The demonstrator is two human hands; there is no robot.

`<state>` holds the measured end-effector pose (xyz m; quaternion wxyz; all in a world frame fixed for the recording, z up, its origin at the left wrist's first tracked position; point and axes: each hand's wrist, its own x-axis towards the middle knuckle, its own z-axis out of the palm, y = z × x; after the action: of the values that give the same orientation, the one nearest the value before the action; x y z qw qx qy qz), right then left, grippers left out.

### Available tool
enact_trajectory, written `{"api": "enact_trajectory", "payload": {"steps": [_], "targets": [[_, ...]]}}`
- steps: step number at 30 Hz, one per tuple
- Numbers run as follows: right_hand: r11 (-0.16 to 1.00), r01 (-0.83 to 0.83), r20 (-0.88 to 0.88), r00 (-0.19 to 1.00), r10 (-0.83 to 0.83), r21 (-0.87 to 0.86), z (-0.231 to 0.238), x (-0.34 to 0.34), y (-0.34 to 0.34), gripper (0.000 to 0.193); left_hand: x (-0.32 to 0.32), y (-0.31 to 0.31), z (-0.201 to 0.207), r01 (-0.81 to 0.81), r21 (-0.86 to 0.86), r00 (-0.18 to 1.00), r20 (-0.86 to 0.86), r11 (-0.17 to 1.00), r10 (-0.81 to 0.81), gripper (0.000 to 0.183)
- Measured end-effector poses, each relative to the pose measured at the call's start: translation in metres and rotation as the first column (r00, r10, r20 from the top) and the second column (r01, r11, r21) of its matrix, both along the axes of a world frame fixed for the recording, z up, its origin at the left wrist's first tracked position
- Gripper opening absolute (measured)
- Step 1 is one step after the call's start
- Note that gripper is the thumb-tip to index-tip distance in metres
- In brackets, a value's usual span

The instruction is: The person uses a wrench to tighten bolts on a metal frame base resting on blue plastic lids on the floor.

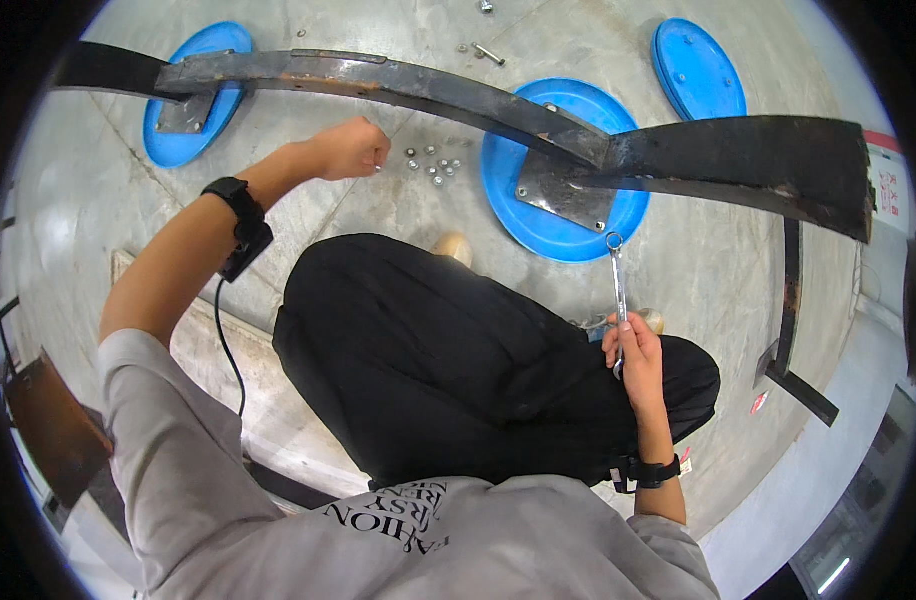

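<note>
My right hand [638, 358] is wrapped round the shank of a silver combination wrench [620, 285], above my right knee. The wrench's ring end points away from me, close to the near rim of a round blue disc [495, 195]. On that disc lies a dark metal plate [568, 200] with bolts at its corners, joined to a curved black metal beam [428, 88]. My left hand [350, 150] is closed over the floor; a small shiny bit shows at its fingertips, too little to name. Just right of it lie several loose nuts [438, 180].
The beam arches across in front of me. Under its left part is another blue disc [225, 38] with a plate; stacked blue discs [700, 75] lie at the far right. A loose bolt [490, 54] rests beyond the beam. A black metal leg [792, 285] stands at right.
</note>
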<state>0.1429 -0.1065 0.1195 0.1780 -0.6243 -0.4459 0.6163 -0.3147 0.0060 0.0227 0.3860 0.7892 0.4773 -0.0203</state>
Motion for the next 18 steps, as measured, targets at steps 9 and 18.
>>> {"api": "enact_trajectory", "payload": {"steps": [9,18], "targets": [[1.0,-0.021,0.062,0.998,0.021,0.006,0.007,-0.01,0.005,0.023,0.02,-0.003,-0.022,-0.114,0.074,0.977,0.189,0.991,0.099,0.016],[0.996,-0.052,-0.016,0.998,0.053,0.073,0.019,-0.001,0.013,0.022,0.015,-0.016,0.087,-0.368,0.223,0.927,0.161,0.903,0.338,0.012]]}}
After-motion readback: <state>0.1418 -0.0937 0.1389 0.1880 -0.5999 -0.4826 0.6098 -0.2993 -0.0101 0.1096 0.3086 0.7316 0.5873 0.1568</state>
